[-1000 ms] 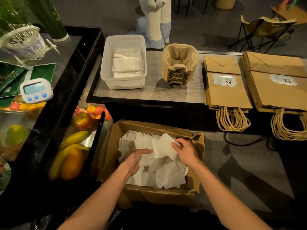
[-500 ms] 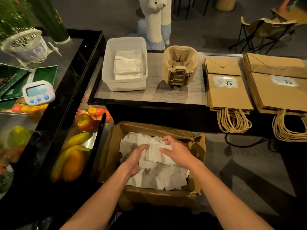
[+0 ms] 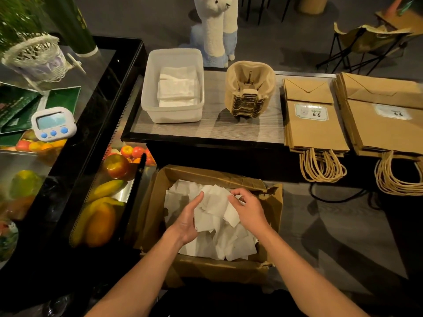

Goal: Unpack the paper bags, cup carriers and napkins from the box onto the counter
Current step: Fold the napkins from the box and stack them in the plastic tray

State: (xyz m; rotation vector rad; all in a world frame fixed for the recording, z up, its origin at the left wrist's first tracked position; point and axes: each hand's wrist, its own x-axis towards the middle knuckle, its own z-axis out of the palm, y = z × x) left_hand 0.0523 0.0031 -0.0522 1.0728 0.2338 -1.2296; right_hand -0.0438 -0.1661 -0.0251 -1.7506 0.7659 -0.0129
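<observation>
Curling over a loose wad of napkins (image 3: pixel 214 209), the fingers of the right hand (image 3: pixel 250 210) seem to pinch its top edge, though shadow hides the grip. The left hand (image 3: pixel 186 219) presses nearly flat against its side. These are soft, light, slippery sheets, so squeeze them from both sides. They lie in the box (image 3: pixel 212 177), lower centre of the frame. A second ago the hands sat wider apart.
</observation>
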